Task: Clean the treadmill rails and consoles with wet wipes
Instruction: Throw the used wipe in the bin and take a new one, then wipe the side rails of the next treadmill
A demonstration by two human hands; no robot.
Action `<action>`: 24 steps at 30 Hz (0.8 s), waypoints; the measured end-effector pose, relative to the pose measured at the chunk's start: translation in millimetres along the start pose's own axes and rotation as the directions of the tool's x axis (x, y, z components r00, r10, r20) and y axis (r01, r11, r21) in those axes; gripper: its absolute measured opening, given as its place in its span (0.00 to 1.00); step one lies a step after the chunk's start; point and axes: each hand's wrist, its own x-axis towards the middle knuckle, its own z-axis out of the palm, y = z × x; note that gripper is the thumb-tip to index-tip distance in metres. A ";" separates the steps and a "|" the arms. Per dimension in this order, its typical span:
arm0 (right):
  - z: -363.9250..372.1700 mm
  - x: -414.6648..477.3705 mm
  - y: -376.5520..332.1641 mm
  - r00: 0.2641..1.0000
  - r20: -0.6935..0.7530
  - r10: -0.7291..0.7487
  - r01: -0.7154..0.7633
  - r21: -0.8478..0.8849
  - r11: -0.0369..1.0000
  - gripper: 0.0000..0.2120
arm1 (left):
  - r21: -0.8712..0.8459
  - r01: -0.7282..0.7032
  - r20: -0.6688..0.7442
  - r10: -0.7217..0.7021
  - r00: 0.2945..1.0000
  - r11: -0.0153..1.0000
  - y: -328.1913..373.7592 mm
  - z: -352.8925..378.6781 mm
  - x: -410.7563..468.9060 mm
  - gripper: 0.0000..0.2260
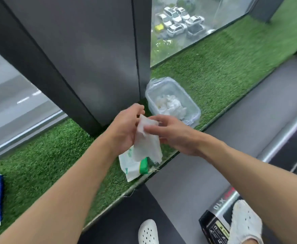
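Grip on the wet wipe [146, 143] is shared: the left hand [124, 127] pinches its upper edge while the right hand [175, 136] pinches its front between thumb and fingers, letting it hang over the green-and-white wipes pack [132, 167] on the artificial grass ledge [214, 71]. Just beyond stands a clear bag-lined tub [148, 97] with crumpled wipes [170, 103] inside, at the foot of a dark pillar [91, 59], and farther off a window [223, 18] shows parked cars [177, 20].
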 end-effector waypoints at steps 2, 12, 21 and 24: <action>-29.7 -52.7 -56.6 0.994 -0.099 -0.051 0.043 -0.084 0.996 0.03 | 0.089 -0.125 0.112 0.115 0.987 0.988 58.7 29.0 -28.7 0.07; -183.6 -332.4 -231.2 0.654 -0.709 -0.266 0.257 -0.123 0.959 0.11 | 0.365 -0.739 0.738 0.308 0.601 0.567 262.2 267.7 -168.1 0.26; -330.4 -583.9 -201.1 0.034 -0.921 -0.387 0.249 -0.367 0.896 0.06 | 0.156 -0.855 0.942 0.187 0.279 0.494 274.7 574.4 -257.9 0.13; -397.4 -652.7 -169.1 -0.074 -0.920 -0.384 0.212 -0.391 0.896 0.07 | 0.167 -0.852 0.925 0.221 0.310 0.496 257.7 678.7 -264.6 0.11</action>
